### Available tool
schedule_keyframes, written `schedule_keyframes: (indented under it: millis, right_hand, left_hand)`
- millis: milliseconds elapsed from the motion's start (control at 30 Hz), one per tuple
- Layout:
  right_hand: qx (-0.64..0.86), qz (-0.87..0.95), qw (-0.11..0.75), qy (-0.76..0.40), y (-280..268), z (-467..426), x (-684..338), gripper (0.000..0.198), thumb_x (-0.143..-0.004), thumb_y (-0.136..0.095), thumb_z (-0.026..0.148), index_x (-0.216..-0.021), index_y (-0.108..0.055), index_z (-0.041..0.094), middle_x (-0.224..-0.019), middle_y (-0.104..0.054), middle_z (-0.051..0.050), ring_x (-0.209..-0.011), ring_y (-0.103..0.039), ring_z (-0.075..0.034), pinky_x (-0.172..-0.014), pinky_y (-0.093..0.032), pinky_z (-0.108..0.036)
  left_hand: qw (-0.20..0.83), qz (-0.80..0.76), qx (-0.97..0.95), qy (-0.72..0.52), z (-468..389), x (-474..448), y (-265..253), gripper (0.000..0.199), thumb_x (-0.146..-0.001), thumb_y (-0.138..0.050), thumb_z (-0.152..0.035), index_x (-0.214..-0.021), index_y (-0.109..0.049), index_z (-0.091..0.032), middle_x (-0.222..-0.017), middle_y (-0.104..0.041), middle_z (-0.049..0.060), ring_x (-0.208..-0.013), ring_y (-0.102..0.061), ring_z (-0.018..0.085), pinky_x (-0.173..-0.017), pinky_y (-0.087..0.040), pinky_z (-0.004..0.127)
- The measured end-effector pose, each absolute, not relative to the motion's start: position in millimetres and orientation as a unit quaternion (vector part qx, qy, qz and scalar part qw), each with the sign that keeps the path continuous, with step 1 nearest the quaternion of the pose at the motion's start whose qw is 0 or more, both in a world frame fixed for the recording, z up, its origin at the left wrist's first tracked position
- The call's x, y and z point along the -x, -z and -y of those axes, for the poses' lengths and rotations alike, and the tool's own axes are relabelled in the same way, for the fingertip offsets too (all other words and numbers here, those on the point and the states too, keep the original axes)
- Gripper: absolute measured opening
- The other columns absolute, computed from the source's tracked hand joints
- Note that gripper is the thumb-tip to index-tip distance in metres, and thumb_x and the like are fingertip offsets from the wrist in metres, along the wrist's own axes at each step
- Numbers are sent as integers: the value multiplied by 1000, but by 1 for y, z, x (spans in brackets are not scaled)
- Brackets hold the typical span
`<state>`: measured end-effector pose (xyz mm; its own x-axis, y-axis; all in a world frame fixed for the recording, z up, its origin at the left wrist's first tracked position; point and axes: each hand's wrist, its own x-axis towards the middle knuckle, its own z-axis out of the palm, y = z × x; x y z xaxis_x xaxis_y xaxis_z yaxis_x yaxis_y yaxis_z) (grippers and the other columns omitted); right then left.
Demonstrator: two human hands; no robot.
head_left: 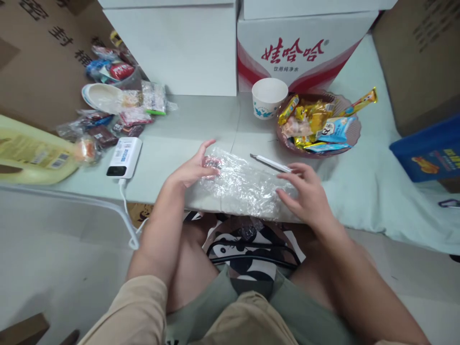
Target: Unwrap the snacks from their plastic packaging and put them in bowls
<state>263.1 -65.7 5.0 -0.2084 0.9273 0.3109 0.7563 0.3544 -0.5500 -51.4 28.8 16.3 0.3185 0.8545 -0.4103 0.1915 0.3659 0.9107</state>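
Observation:
Crumpled clear plastic wrap (244, 184) lies along the front edge of the table between my two hands. My left hand (196, 167) is at its left end, thumb and index finger spread apart, the thumb close to a reddish patch in the plastic. Over the right end is my right hand (305, 191), its fingers parted and slightly bent. A slim white utility knife or pen (271, 164) lies just behind the wrap, its near end partly hidden by my right fingers. Whether either hand touches the plastic is hard to tell.
A bowl of snacks (319, 127) and a paper cup (269, 96) stand at the back right. To the left are a white power bank (124, 157) with a cable, wrapped snacks (102, 135) and a yellow jug (34, 153). White cartons (172, 48) line the back.

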Motion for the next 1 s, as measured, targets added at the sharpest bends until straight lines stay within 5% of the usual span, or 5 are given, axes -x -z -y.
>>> schedule_keyframes:
  millis: [233,367,500,700,1000]
  right_hand:
    - [429,820,26,-378,-27,81,-240,18,-91,-55,22,-102,-70,23,-82,-74,-2,-71,-65,-16,-66,-44,-26]
    - [392,727,196,-529,-32,81,-247,21,-95,-55,33,-104,-69,21,-72,-72,0,-60,-63,-12,-61,-47,-25]
    - [479,580,406,-519,-13,61,-242,33,-79,-73,36,-108,-64,23,-105,-72,-6,-92,-69,-17,-81,-55,-32]
    - [389,585,250,-666,-5,48,-219,22,-81,-68,41,-84,-60,21,-71,-65,1,-60,-60,-13,-59,-51,-28]
    - [538,494,429,-531,4,38,-212,21,-83,-63,40,-85,-52,22,-74,-65,1,-52,-56,-10,-47,-44,-23]
  left_hand:
    - [546,-604,-502,-292,-29,43,-21,46,-79,-63,-13,-124,-58,-19,-92,-68,5,-63,-58,9,-54,-43,20]
    - [573,-548,-536,-290,-27,39,-17,46,-76,-67,-13,-122,-60,-19,-91,-70,4,-61,-58,8,-52,-41,19]
    - [650,-436,-570,-251,-21,25,-17,59,-75,-75,-24,-130,-56,-19,-88,-72,5,-57,-59,9,-51,-42,21]
    - [696,-401,-549,-231,-16,3,-26,78,-72,-82,-41,-141,-49,-28,-93,-75,7,-71,-70,18,-64,-51,28]
    - [702,-418,-425,-390,-15,0,-11,69,-79,-71,-58,-135,-49,-23,-101,-72,9,-87,-72,21,-75,-55,32]
